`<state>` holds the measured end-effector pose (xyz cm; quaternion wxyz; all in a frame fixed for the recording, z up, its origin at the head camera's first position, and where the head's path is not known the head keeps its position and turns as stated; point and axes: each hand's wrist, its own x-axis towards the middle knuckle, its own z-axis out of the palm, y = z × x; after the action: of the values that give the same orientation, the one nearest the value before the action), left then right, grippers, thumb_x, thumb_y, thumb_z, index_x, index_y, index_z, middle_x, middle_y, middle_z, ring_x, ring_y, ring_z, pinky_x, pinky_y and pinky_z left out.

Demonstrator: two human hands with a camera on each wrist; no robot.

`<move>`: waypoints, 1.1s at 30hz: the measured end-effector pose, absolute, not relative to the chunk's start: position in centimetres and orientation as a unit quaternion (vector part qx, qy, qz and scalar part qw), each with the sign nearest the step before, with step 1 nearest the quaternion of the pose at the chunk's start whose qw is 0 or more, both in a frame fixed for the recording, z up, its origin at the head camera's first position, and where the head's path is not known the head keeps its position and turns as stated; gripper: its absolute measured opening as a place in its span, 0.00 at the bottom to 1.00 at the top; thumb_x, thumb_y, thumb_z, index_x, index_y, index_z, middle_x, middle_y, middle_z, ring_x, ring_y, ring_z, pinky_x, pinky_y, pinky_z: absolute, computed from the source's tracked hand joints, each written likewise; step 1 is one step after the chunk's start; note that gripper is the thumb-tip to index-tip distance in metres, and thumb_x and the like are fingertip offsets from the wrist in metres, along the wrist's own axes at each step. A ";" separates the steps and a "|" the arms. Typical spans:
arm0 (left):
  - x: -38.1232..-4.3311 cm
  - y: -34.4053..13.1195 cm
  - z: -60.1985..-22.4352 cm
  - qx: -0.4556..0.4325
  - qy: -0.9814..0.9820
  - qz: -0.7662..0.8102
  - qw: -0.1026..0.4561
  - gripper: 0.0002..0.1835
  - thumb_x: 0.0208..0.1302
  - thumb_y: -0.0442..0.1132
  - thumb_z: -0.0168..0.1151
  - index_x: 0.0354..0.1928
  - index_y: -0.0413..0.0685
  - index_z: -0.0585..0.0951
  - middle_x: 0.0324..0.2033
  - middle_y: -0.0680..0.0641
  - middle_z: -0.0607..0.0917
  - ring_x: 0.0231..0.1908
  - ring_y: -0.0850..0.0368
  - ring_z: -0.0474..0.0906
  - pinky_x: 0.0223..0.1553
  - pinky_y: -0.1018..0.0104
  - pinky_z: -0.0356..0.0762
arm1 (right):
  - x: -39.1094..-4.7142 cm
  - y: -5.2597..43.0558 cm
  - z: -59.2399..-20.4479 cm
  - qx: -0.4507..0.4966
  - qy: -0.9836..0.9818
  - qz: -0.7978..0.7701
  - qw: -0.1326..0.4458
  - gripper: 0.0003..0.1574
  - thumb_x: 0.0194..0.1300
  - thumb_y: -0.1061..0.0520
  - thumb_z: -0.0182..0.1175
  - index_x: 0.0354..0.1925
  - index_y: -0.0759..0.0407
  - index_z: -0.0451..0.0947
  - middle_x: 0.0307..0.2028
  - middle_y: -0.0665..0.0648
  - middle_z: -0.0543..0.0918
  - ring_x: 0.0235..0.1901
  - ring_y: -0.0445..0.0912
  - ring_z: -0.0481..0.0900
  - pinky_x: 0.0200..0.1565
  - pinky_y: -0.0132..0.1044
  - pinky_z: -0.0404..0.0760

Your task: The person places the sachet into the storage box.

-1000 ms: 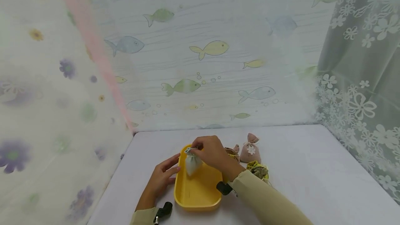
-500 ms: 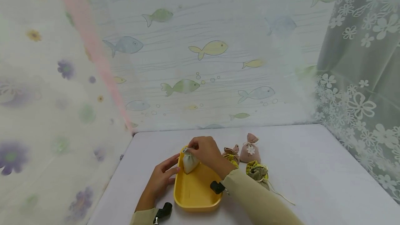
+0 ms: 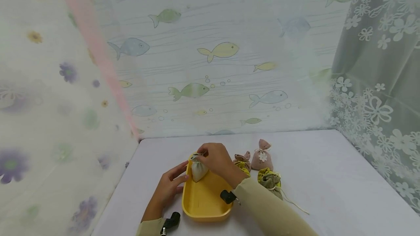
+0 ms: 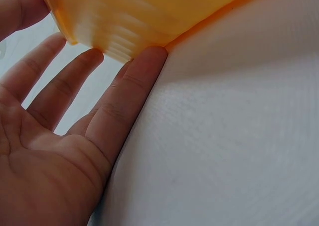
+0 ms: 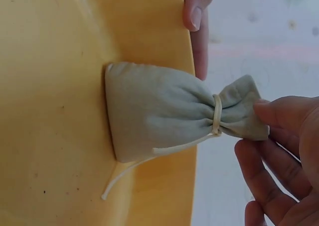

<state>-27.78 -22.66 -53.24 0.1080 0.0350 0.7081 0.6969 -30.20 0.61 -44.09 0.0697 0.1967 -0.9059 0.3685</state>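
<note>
A yellow plastic tray (image 3: 206, 203) lies on the white table. Inside it, at the far left corner, stands a pale green cloth drawstring pouch (image 5: 154, 111), its base against the tray floor. My right hand (image 3: 217, 158) pinches the pouch's gathered top between thumb and fingers; the cord (image 5: 217, 114) is tied round the neck, one end trailing. With fairly straight fingers, my left hand (image 3: 168, 185) touches the tray's left outer wall; in the left wrist view, fingertips (image 4: 152, 56) meet the tray wall.
Right of the tray lie more pouches: an upright pink pouch (image 3: 262, 159) with a white flower, a brownish-pink pouch (image 3: 242, 161) with yellow, partly behind my right arm, and an olive-and-yellow pouch (image 3: 270, 181) with a loose cord. Patterned curtains (image 3: 216, 83) surround the table.
My right hand has lowered the pale green pouch slightly leftward onto the tray floor, by the far left corner. The left hand stays at the tray's side.
</note>
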 end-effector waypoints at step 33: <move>-28.0 -22.6 -53.2 0.025 0.713 0.691 0.113 0.34 0.65 0.45 0.72 0.73 0.63 0.75 0.74 0.44 0.71 0.68 0.43 0.75 0.53 0.50 0.87 | -24.9 6.7 -42.7 0.230 -0.881 0.371 0.182 0.11 0.61 0.51 0.76 0.42 0.49 0.88 0.40 0.44 0.88 0.40 0.41 0.83 0.45 0.37 0.87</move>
<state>-28.03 -22.64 -53.25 0.1129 0.0252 0.7132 0.6914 -24.90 6.73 -42.74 0.1821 0.2298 -0.8809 0.3715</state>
